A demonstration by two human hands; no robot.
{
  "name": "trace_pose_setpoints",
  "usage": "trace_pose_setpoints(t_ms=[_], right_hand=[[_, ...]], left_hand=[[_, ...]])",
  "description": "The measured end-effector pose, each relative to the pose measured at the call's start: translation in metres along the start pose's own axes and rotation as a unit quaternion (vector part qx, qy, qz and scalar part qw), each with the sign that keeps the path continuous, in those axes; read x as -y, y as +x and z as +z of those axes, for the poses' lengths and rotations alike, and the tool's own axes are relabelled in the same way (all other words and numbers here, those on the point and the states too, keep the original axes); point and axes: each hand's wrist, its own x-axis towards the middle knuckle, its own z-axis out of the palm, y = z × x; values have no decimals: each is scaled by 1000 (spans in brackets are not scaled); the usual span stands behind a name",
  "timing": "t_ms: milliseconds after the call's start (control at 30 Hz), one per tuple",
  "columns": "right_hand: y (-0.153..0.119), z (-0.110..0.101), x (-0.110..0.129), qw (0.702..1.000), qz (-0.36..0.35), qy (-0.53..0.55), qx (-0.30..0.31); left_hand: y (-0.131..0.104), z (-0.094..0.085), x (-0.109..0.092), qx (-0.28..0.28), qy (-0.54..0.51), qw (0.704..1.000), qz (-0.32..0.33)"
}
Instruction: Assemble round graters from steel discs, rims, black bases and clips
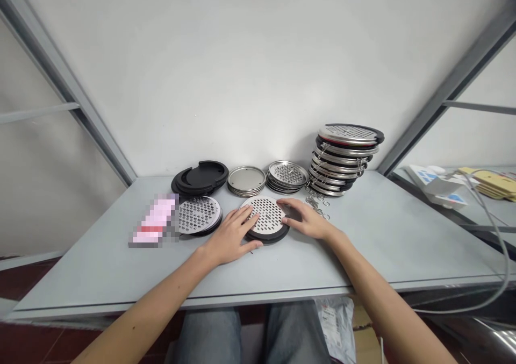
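Note:
In front of me a round perforated metal plate (267,213) sits on a black ring-shaped base (271,238). My left hand (234,234) lies over its left side, fingers spread across the plate and thumb out near the base's front. On the opposite side, my right hand (307,219) rests fingertips and thumb, spread apart, on the plate's right edge. Left of these, more perforated plates (198,214) are piled over dark round pieces. The underside of the plate between my hands is hidden.
Behind stand stacked black rings (202,177), plain metal discs (246,179) and rimmed perforated discs (288,174). A tall stack of assembled round pieces (346,159) leans at the right, near small metal rings (318,207). A blurred pink item (155,219) lies left. A cable (502,251) hangs at right.

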Motion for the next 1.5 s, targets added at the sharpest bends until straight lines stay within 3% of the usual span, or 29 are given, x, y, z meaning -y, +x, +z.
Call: trace_pose_setpoints(t_ms=[367,1500], right_hand=[[1,0,0,1000,6,0,6],[2,0,2,1000,-10,-2,-1]], left_hand=[[0,0,-2,20,41,999,6],[0,1,0,12,19,1000,4]])
